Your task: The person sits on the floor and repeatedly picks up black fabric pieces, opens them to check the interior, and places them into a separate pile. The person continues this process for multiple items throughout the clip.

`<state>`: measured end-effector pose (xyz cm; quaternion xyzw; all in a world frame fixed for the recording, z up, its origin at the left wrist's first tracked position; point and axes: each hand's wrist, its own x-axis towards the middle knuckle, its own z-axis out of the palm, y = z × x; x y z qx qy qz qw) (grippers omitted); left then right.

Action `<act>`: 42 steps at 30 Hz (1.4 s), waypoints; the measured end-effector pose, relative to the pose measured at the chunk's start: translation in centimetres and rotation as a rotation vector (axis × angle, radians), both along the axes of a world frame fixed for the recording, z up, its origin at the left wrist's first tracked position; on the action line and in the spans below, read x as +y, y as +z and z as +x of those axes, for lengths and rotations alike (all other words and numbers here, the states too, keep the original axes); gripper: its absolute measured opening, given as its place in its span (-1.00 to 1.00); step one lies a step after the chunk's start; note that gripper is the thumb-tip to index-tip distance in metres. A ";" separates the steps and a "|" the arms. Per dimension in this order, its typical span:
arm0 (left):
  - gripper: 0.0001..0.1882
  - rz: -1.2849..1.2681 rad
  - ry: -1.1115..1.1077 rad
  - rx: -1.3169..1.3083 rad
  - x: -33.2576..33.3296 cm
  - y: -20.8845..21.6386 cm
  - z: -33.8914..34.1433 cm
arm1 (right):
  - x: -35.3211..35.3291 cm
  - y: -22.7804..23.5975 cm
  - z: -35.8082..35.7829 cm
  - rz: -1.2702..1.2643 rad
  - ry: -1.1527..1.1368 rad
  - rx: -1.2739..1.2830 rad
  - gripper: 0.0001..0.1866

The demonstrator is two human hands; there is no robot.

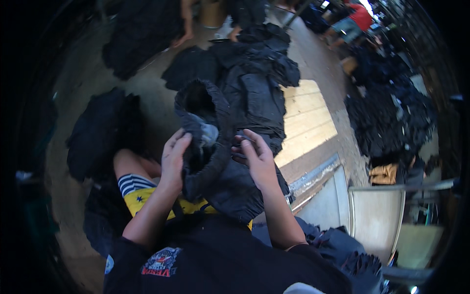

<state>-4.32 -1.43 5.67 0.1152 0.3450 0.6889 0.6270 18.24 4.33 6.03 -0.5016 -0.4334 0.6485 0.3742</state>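
Note:
A dark garment with a gathered, ring-like opening [223, 105] stands upright in front of me; it looks like a pair of trousers or shorts with an elastic waist. Pale bluish-white cloth [209, 134] shows inside the opening. My left hand [174, 154] is closed on the near left edge of the opening, thumb over the rim. At its right side is my right hand [257, 157], fingers loosely bent and apart, close to the dark cloth. Whether its fingertips touch the cloth is hard to tell.
More dark garments [257, 93] lie in a pile just beyond. Dark cloth heaps sit at left [100, 132] and far right [377, 117]. A pale wooden board [306, 120] lies right of the pile. Other people are at the top, one in a red top [360, 18].

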 end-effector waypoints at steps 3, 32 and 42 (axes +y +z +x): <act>-0.74 0.108 -0.012 0.346 -1.0 1.3 -0.2 | 0.4 0.4 -2.0 0.242 0.037 -0.106 -0.31; -0.46 0.233 -0.257 0.640 -6.0 0.4 -6.6 | -0.3 1.8 -4.6 0.216 -0.029 0.135 -0.84; -0.05 0.134 -0.487 0.752 -4.7 1.2 -5.2 | -3.3 2.4 -5.8 0.275 0.293 0.165 -0.52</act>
